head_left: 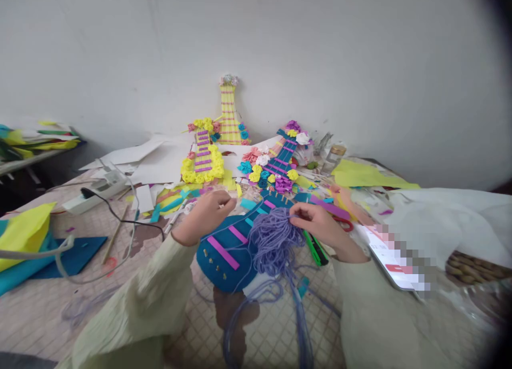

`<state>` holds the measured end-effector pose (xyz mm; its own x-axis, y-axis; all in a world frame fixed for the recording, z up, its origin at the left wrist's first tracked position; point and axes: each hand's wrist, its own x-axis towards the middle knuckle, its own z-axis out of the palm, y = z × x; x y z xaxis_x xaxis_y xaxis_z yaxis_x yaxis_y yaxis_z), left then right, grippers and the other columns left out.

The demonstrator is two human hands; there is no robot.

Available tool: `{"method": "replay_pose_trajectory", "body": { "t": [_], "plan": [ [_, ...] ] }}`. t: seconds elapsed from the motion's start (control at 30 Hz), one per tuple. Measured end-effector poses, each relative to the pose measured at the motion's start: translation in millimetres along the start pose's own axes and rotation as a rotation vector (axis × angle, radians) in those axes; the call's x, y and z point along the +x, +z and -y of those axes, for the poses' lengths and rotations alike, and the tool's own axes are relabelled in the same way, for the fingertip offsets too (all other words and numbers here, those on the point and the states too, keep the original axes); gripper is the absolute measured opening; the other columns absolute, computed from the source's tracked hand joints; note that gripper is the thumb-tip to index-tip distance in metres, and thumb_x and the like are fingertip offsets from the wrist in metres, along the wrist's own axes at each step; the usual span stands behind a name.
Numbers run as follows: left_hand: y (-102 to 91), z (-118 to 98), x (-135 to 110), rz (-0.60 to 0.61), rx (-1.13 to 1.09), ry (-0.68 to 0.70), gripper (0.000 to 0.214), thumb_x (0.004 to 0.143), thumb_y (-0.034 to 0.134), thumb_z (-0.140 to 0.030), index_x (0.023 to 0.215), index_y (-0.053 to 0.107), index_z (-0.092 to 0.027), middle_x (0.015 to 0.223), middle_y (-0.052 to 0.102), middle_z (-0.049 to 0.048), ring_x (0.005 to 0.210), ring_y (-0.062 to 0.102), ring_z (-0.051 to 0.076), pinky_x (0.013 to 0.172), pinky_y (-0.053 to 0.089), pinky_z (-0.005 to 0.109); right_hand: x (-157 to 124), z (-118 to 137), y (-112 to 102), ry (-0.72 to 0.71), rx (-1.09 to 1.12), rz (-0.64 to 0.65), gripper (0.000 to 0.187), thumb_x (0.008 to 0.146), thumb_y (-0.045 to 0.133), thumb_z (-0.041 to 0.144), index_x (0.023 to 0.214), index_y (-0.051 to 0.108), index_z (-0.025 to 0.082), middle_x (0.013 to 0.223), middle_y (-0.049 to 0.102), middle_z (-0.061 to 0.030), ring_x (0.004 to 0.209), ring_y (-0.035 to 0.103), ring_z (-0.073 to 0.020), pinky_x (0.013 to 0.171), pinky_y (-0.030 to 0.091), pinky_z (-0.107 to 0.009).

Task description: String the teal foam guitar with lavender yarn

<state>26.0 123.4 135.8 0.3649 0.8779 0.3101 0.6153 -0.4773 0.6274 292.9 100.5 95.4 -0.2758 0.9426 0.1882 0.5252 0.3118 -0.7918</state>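
My right hand [316, 224] pinches the upper edge of a loose bundle of purple yarn [276, 241]. The bundle lies over the right part of a dark blue, guitar-shaped board [224, 273], and long strands trail down toward me. Pink and light blue strips [224, 253] cross the board, and small pegs [215, 264] stand in a row near its lower end. Above the board's left edge, my left hand [208, 211] is closed with its fingertips together; whatever it may hold is too small to make out. A purple strand runs along the board's upper edge.
Decorated guitar shapes [202, 163] stand against the wall among paper scraps. A green cutter [316, 249] and red-handled scissors [344, 223] lie by my right hand. A lit phone [394, 257] is farther right. A power strip [94, 195] with cables sits at left.
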Motion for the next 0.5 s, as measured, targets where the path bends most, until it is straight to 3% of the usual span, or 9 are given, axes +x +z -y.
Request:
{"method": "replay_pose_trajectory", "body": {
  "t": [0.07, 0.17, 0.27, 0.33, 0.5],
  "plan": [
    [5.6, -3.3, -6.6, 0.028, 0.04, -0.009, 0.026, 0.08, 0.045, -0.032, 0.064, 0.059, -0.018, 0.067, 0.061, 0.0026, 0.064, 0.054, 0.015, 0.06, 0.039, 0.028, -2.2, 0.1, -0.4, -0.006, 0.047, -0.009, 0.01, 0.073, 0.053, 0.028, 0.074, 0.054, 0.018, 0.071, 0.051, 0.0015, 0.064, 0.045, -0.0113, 0.058, 0.035, -0.024],
    [26.9, -12.9, -13.0, 0.079, -0.099, 0.041, 0.027, 0.077, 0.052, -0.041, 0.093, 0.06, -0.019, 0.096, 0.063, 0.0055, 0.088, 0.057, 0.019, 0.078, 0.044, 0.032, -2.2, 9.0, 0.1, -0.03, 0.072, -0.002, 0.012, 0.073, 0.054, 0.03, 0.075, 0.055, 0.017, 0.072, 0.052, 0.0009, 0.064, 0.046, -0.0112, 0.058, 0.035, -0.024],
    [56.1, -20.5, -16.0, 0.087, -0.238, 0.074, 0.065, 0.065, 0.067, -0.044, 0.12, 0.043, -0.021, 0.117, 0.054, 0.0089, 0.105, 0.051, 0.024, 0.089, 0.04, 0.038, 0.0, 22.2, 2.5, -0.08, 0.079, 0.038, 0.013, 0.074, 0.054, 0.031, 0.077, 0.055, 0.018, 0.074, 0.054, 0.0006, 0.066, 0.048, -0.0115, 0.06, 0.037, -0.024],
    [73.7, -21.2, -17.3, 0.101, -0.318, 0.065, 0.069, 0.062, 0.07, -0.039, 0.121, 0.04, -0.021, 0.113, 0.055, 0.0082, 0.098, 0.054, 0.023, 0.085, 0.042, 0.037, 2.2, 29.2, 5.9, -0.12, 0.04, 0.07, 0.014, 0.075, 0.054, 0.031, 0.079, 0.055, 0.018, 0.077, 0.056, -0.0001, 0.069, 0.05, -0.0124, 0.063, 0.039, -0.025],
    [98.9, -9.3, -23.1, 0.083, -0.411, -0.01, 0.051, 0.067, 0.065, -0.023, 0.112, 0.041, -0.018, 0.085, 0.059, 0.0018, 0.075, 0.056, 0.017, 0.069, 0.043, 0.03, 7.9, 28.0, 20.3, -0.137, -0.153, 0.15, 0.021, 0.067, 0.065, 0.034, 0.082, 0.061, 0.02, 0.082, 0.059, -0.0012, 0.076, 0.053, -0.0153, 0.07, 0.039, -0.029]
  ]
}}
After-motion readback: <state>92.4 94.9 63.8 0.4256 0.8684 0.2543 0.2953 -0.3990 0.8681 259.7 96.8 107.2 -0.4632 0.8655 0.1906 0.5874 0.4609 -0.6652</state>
